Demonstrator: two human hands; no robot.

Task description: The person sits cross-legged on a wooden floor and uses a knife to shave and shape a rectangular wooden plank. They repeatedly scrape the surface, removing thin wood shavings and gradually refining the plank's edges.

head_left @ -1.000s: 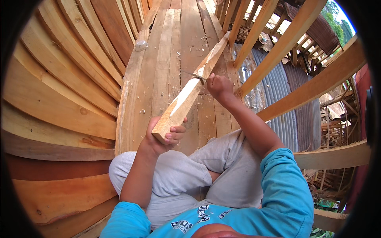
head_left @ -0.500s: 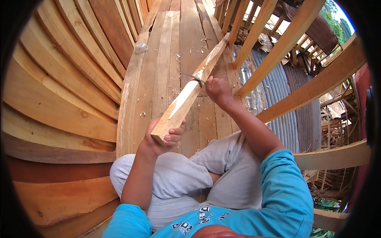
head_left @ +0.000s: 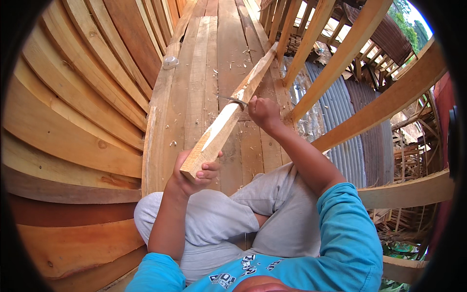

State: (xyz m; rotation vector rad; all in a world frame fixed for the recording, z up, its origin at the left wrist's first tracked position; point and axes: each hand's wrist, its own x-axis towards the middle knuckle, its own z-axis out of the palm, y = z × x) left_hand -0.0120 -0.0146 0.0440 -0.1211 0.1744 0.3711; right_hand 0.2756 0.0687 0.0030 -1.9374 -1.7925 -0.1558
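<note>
My left hand (head_left: 187,186) is closed round the near end of a long squared piece of wood (head_left: 220,127). The wood slants away to the right, its far end by the railing posts. A pale, freshly cut strip runs along its upper face. In a fist, my right hand (head_left: 264,111) grips a knife (head_left: 230,99), whose handle is mostly hidden by the fingers. The thin blade lies across the wood about midway, touching its upper face and sticking out past the left side.
Curved wooden boards (head_left: 92,114) form a wall on the left. Wooden railing posts (head_left: 343,63) stand on the right, with corrugated metal sheets (head_left: 335,104) beyond them. Shavings are scattered over the plank floor (head_left: 194,92). A small clear plastic object (head_left: 170,62) sits by the wall.
The knife and my right hand have shifted slightly down and left in view, the blade a little nearer me along the wood. The wood's near end has moved slightly left and down.
</note>
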